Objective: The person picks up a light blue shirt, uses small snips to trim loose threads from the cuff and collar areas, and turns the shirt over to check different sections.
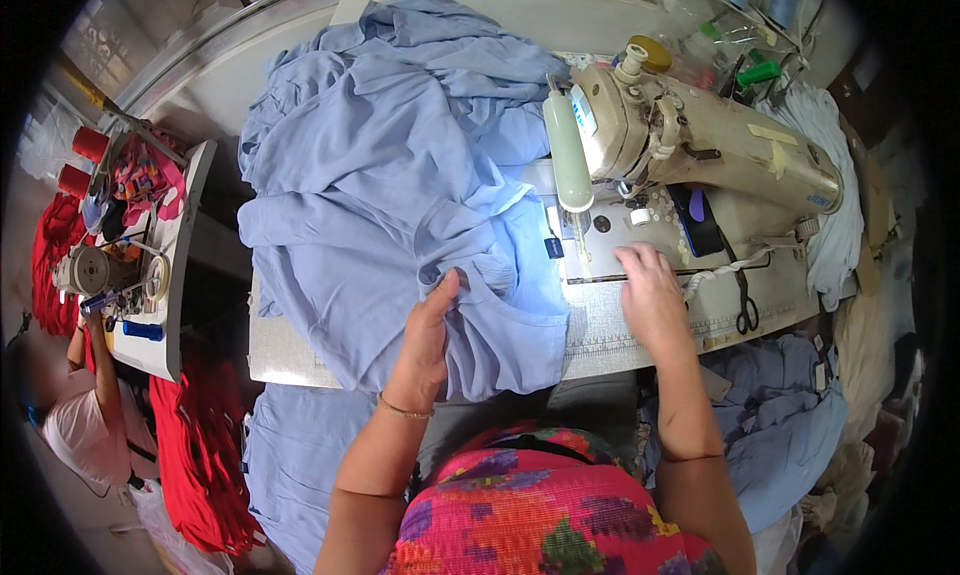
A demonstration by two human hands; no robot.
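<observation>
On the pale blue cloth (370,195): a small navy label (553,248) with faint light marking, at the right edge beside the needle area. On the cream sewing machine (740,155): a white-and-blue sticker (583,110) on the head, dark blue lettering (822,201) low at the far right end, and yellowish tape strips (775,135) along the arm. Along the front of the table (610,350), a printed measuring scale (660,327) with marks too fine for reading. At the top of the heap, a blank-looking white card (352,6).

Cloth in broad folds over the left half of the table, with one corner over the front edge. Left hand (425,330) against its front folds, thumb up and apart, fingers partly hidden; right hand (655,300) palm down at the machine bed, fingers loosely bent. From this angle, impossible to tell if either is closed on anything.

On the bed, a dark button (602,224), scattered pale buttons (661,205) and a dark phone (698,230); farther right, black scissors (746,305) near the table edge. Below the table, more blue garments (770,405) on the right. Across to the left, a white worktable (158,350) with a second machine (85,272), red spools (90,143), hanging red cloth (195,455) and a co-worker in a white top (85,430).
</observation>
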